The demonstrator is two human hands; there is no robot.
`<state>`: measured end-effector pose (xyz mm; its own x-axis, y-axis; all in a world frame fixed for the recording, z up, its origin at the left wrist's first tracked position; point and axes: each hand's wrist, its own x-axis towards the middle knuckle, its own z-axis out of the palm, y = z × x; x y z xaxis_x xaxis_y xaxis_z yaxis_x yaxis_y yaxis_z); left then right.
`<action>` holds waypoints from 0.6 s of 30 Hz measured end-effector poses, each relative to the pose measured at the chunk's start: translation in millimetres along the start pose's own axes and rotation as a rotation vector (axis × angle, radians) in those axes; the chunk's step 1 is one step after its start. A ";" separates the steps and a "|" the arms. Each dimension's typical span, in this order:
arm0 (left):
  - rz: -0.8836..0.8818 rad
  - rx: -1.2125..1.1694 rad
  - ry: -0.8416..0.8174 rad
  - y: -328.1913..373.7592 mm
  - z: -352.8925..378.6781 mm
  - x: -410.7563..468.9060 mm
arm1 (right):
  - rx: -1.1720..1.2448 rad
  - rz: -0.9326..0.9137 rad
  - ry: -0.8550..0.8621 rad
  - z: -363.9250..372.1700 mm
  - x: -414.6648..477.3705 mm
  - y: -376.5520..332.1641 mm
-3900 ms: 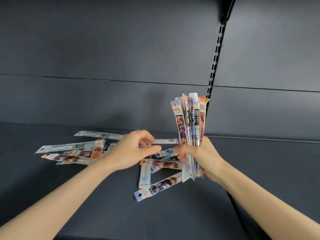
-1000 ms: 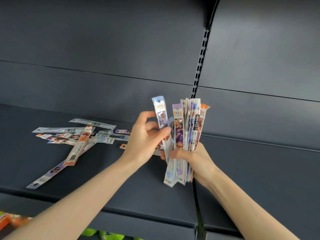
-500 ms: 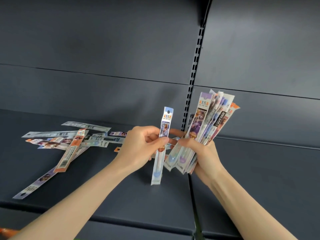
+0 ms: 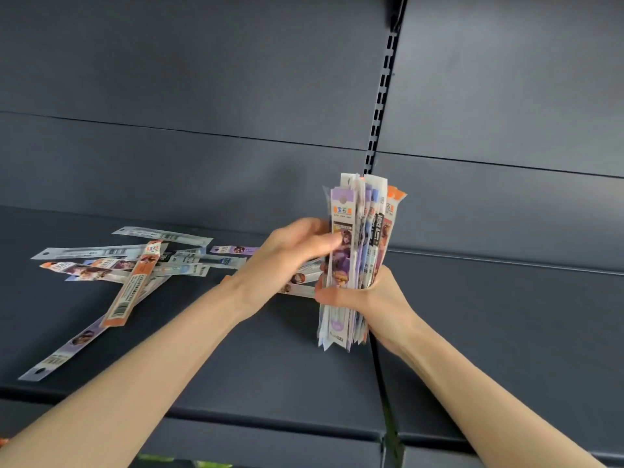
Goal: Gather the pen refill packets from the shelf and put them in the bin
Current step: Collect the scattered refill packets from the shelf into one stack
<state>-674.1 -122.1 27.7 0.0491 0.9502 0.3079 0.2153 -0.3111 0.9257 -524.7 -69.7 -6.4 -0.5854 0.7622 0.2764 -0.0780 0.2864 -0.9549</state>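
Observation:
My right hand [image 4: 366, 293] grips an upright bundle of pen refill packets [image 4: 363, 231] near its lower third, above the dark shelf [image 4: 270, 366]. My left hand [image 4: 290, 255] presses against the left face of that bundle, thumb on the front purple packet. Several loose refill packets [image 4: 135, 265] lie scattered on the shelf to the left, one orange-edged packet [image 4: 133, 288] slanting across them. A few more packets [image 4: 300, 282] lie flat behind my left hand, partly hidden. No bin is in view.
The shelf's dark back panel rises behind, with a slotted upright rail [image 4: 381, 96] running down to a seam between two shelf boards [image 4: 380, 373]. The shelf's front edge [image 4: 236, 423] is below my forearms. Something green shows under it.
The single packet my left hand held apart half a second ago is now pressed into the bundle. The bundle has swung from a rightward tilt to upright.

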 end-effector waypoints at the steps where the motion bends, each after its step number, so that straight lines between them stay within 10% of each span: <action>1: -0.019 -0.066 -0.041 -0.3 0.5 2.0 | -0.011 0.006 -0.015 1.3 0.4 0.5; 18: 0.045 0.095 -0.128 -1.5 -1.8 20.4 | -0.060 0.114 -0.024 2.3 8.8 -5.0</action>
<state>-675.2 -102.3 33.0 0.1831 0.9321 0.3125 0.3013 -0.3558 0.8847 -531.3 -65.8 0.6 -0.6072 0.7777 0.1627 0.0384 0.2333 -0.9717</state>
